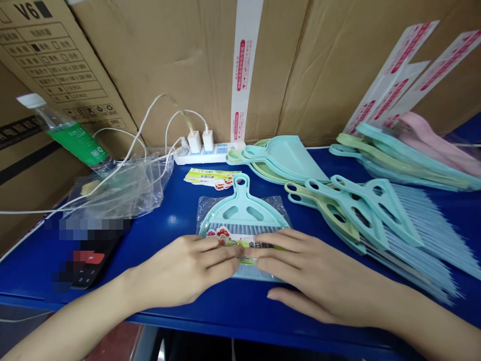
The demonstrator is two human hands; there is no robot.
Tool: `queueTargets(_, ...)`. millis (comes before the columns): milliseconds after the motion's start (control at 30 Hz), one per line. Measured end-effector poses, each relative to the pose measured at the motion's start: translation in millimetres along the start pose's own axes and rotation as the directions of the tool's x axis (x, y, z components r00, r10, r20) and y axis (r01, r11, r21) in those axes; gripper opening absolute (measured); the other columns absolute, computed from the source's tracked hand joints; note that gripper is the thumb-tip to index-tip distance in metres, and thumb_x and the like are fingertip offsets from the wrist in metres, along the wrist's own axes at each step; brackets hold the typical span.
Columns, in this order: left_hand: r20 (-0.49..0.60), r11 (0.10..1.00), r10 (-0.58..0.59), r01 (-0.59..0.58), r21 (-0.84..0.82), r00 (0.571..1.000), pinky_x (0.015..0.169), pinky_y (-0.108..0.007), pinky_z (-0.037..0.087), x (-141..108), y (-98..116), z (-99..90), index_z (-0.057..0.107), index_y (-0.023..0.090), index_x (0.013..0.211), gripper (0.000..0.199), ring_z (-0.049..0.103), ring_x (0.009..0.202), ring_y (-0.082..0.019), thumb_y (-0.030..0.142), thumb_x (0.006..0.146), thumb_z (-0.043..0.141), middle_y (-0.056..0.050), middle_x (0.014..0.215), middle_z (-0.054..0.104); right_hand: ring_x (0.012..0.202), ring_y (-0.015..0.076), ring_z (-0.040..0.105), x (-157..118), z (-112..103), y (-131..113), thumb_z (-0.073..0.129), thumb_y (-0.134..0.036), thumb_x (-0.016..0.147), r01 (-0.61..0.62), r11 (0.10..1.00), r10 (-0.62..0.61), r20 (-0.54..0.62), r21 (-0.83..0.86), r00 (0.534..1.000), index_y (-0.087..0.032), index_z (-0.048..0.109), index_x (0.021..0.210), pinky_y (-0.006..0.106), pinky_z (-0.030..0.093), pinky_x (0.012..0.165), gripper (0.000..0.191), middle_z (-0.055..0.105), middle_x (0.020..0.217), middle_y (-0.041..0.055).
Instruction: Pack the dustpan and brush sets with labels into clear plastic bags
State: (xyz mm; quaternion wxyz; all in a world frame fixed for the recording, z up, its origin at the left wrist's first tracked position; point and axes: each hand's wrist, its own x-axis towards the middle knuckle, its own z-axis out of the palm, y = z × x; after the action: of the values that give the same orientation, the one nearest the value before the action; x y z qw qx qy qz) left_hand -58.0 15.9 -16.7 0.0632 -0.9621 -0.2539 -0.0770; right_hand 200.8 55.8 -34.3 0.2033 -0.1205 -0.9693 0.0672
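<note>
A light-blue dustpan [250, 203] with a matching brush [240, 228] laid over it rests in a clear plastic bag, handle pointing away from me. Across its front lies a yellow-green printed label card [246, 260] with red mushrooms, partly covered by my fingers. My left hand [184, 268] rests on the card's left part, fingers stretched to the right and slightly bent; its thumb is hidden. On the right side, my right hand [311, 273] lies over the card and bag with its fingers spread and the thumb apart.
Loose brushes [376, 220] fan out at right, behind them stacked dustpans [289, 155] and bagged sets [421, 150]. Several label cards [210, 178] lie near a power strip [221, 152]. Left are a tilted bottle [75, 138], plastic bags [139, 185], cables and a black phone [93, 260]. Cardboard boxes [180, 60] wall the back.
</note>
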Motion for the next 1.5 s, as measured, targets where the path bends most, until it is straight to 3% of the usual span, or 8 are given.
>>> queueTargets(433,0.005,0.999,-0.02,0.02,-0.038,1.0,0.076,-0.028,0.057,0,0,-0.7,0.064,0.015,0.111,0.037,0.071,0.097,-0.017,0.011,0.101,0.028,-0.005,0.122,0.072,0.106,0.0209,0.064,0,5,-1,0.042,-0.027,0.103,-0.021,0.998,0.02,-0.006,-0.063,1.0,-0.016,0.069,0.105,0.036,0.045,0.097,0.03,0.076,0.097,0.0041)
queueTargets(600,0.052,0.997,-0.05,0.053,-0.05,0.997,0.073,-0.027,0.058,-3,-2,-4.2,0.062,0.015,0.116,0.037,0.071,0.098,-0.017,0.006,0.098,0.031,-0.006,0.121,0.072,0.099,0.0224,0.065,0,0,0,0.045,-0.024,0.101,-0.024,0.993,0.02,-0.04,-0.113,0.999,-0.019,0.07,0.091,0.04,0.04,0.102,0.028,0.075,0.083,0.001)
queueTargets(867,0.117,0.975,-0.156,0.172,-0.138,0.981,0.064,-0.025,0.054,-10,-10,-12.8,0.063,0.021,0.108,0.033,0.07,0.075,-0.016,0.005,0.09,0.04,-0.004,0.094,0.075,0.092,0.0215,0.063,-2,-10,1,0.048,-0.022,0.1,-0.052,0.996,0.05,-0.021,-0.069,0.999,-0.022,0.068,0.083,0.038,0.04,0.099,0.026,0.071,0.07,-0.0008)
queueTargets(1133,0.098,0.936,-0.215,0.233,-0.262,0.972,0.059,-0.025,0.046,-13,-17,-18.5,0.064,0.022,0.09,0.032,0.068,0.068,-0.015,0.007,0.094,0.036,-0.001,0.08,0.071,0.091,0.0213,0.062,-6,-21,3,0.053,-0.023,0.097,-0.139,0.99,0.137,0.062,0.014,0.989,-0.024,0.07,0.086,0.037,0.043,0.087,0.02,0.07,0.072,0.0017)
queueTargets(1500,0.083,0.923,-0.234,0.248,-0.294,0.969,0.061,-0.025,0.045,-13,-18,-23.0,0.067,0.022,0.087,0.035,0.069,0.069,-0.014,0.004,0.094,0.037,0.001,0.076,0.072,0.084,0.0205,0.067,-7,-31,3,0.053,-0.024,0.096,-0.163,0.986,0.161,0.082,0.022,0.984,-0.025,0.072,0.086,0.037,0.048,0.084,0.022,0.072,0.076,0.0021)
